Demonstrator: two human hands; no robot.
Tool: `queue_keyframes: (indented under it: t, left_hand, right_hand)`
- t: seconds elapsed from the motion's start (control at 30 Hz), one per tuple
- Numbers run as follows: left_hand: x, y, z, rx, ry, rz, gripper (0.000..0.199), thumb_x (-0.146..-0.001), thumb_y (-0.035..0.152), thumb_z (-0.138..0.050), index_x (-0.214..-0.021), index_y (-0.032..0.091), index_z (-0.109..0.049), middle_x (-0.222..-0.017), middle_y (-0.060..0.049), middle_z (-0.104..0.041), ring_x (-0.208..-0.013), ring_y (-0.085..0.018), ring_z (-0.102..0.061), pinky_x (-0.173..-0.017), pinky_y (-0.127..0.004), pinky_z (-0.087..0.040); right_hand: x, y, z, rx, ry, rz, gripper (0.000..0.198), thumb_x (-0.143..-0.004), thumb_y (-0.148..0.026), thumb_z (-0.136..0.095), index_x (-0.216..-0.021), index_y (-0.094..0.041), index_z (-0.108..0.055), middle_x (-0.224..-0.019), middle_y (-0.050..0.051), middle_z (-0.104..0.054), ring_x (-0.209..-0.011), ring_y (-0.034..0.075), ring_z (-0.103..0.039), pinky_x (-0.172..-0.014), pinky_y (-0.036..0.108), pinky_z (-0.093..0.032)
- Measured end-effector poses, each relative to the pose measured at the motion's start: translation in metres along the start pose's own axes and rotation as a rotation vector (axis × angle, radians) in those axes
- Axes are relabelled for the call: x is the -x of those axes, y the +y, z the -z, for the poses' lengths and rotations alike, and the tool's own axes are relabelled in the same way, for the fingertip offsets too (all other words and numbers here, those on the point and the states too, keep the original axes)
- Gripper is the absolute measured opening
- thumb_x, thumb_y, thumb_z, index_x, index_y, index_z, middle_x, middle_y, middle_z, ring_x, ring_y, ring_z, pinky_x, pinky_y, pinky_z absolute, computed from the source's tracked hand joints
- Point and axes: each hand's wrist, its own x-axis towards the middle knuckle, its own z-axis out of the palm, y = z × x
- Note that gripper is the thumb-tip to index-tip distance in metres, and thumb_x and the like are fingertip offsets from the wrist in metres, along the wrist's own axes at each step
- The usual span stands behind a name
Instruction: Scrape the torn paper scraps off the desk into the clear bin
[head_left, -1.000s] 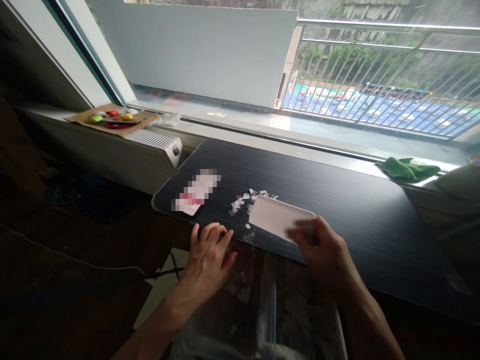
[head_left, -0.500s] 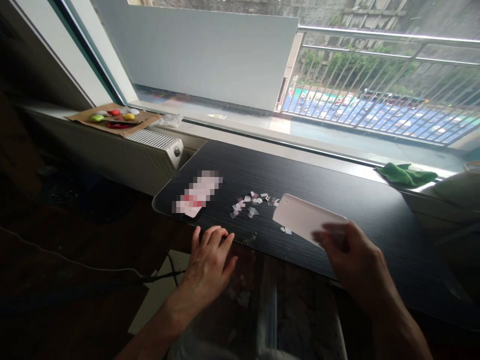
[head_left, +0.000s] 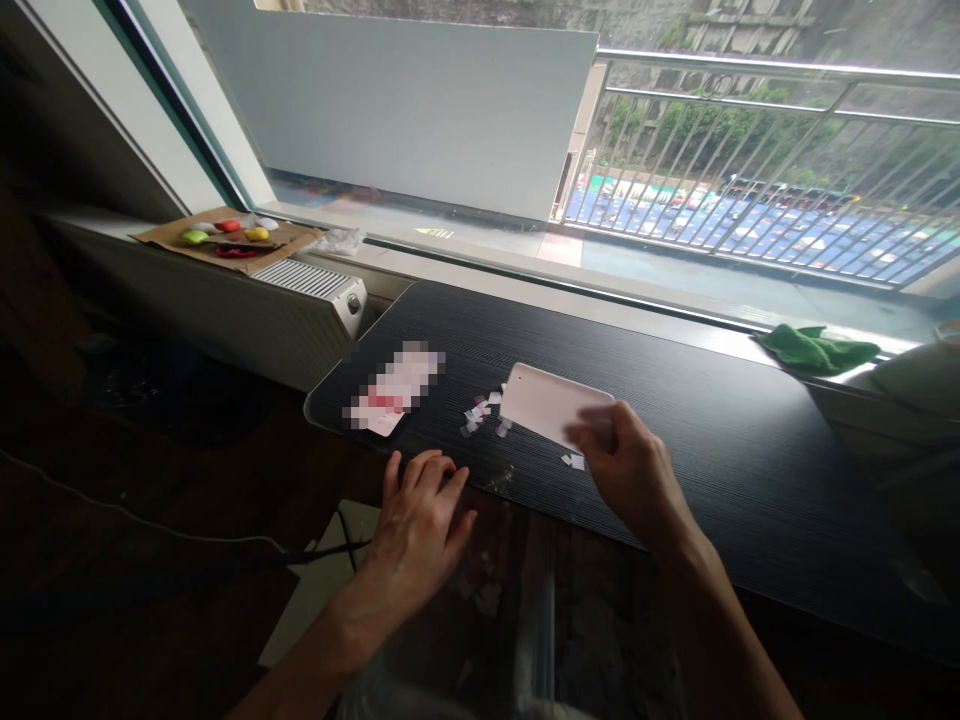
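Observation:
My right hand point(head_left: 634, 455) grips the near right end of a thin pale pink panel point(head_left: 551, 405). This panel has rounded corners and a small hole near its far left corner; its exact kind I cannot tell. It is over the black table point(head_left: 720, 460), and whether it touches the top I cannot tell. Beside its left end lie several small white and clear scraps point(head_left: 480, 410). My left hand point(head_left: 420, 510) rests at the table's front edge, fingers spread and holding nothing. Beyond it lies another pink piece point(head_left: 394, 390), mostly blurred out by pixels.
A green cloth point(head_left: 817, 350) lies on the right of the sill. At the left, a brown board point(head_left: 285, 240) with colourful items sits above a white radiator point(head_left: 300, 310). Under the front edge, a transparent bag-like thing point(head_left: 487, 640) hangs in shadow.
My right hand has moved left and slightly away from me with the pink panel, which now covers the place where some scraps showed. My left hand stays put.

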Motion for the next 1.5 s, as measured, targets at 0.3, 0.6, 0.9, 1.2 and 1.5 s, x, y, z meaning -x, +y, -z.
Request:
queue_keyframes:
  t: [0.3,0.6,0.9,1.2,1.5]
  left_hand:
    - [0.001,-0.001,-0.001,0.014,-0.011,0.003,0.034,-0.084,0.021,-0.054,-0.116,0.012,-0.065,-0.111,-0.015,-0.063,-0.115,-0.032,-0.052,-0.105,-0.067,-0.03]
    - [0.001,-0.001,-0.002,-0.01,-0.009,0.003,0.035,-0.085,0.022,-0.053,-0.117,0.013,-0.063,-0.113,-0.015,-0.063,-0.116,-0.032,-0.053,-0.107,-0.066,-0.03]
    - [0.001,-0.001,-0.002,-0.021,-0.013,-0.005,0.035,-0.084,0.021,-0.054,-0.116,0.012,-0.065,-0.113,-0.016,-0.063,-0.114,-0.032,-0.054,-0.104,-0.067,-0.032]
    - [0.002,0.0,-0.001,-0.008,-0.015,0.004,0.036,-0.084,0.021,-0.055,-0.117,0.012,-0.065,-0.112,-0.015,-0.063,-0.114,-0.033,-0.053,-0.105,-0.067,-0.031]
    - [0.004,-0.001,-0.003,-0.024,-0.006,-0.028,0.035,-0.086,0.021,-0.052,-0.119,0.013,-0.062,-0.113,-0.015,-0.062,-0.115,-0.032,-0.052,-0.105,-0.065,-0.031]
  right_hand:
    - [0.0,-0.016,0.007,0.079,-0.14,0.055,0.012,-0.082,-0.03,-0.053,-0.089,-0.023,-0.06,-0.069,0.001,-0.066,-0.059,0.017,-0.056,-0.055,0.026,-0.038]
    - [0.007,-0.011,0.019,0.161,-0.18,0.035,0.009,-0.081,-0.032,-0.054,-0.078,-0.024,-0.053,-0.06,-0.002,-0.059,-0.053,0.015,-0.05,-0.05,0.025,-0.035]
    - [-0.002,-0.019,0.012,0.12,-0.129,0.033,0.013,-0.082,-0.031,-0.052,-0.09,-0.023,-0.058,-0.073,0.004,-0.067,-0.062,0.019,-0.058,-0.057,0.027,-0.039]
    - [-0.009,-0.022,0.004,0.131,-0.149,0.039,0.007,-0.081,-0.03,-0.052,-0.082,-0.023,-0.053,-0.065,0.001,-0.06,-0.056,0.016,-0.051,-0.053,0.026,-0.035]
    - [0.029,0.003,0.043,0.193,-0.039,0.01,0.008,-0.082,-0.029,-0.055,-0.088,-0.025,-0.059,-0.063,-0.002,-0.062,-0.055,0.016,-0.055,-0.054,0.025,-0.037]
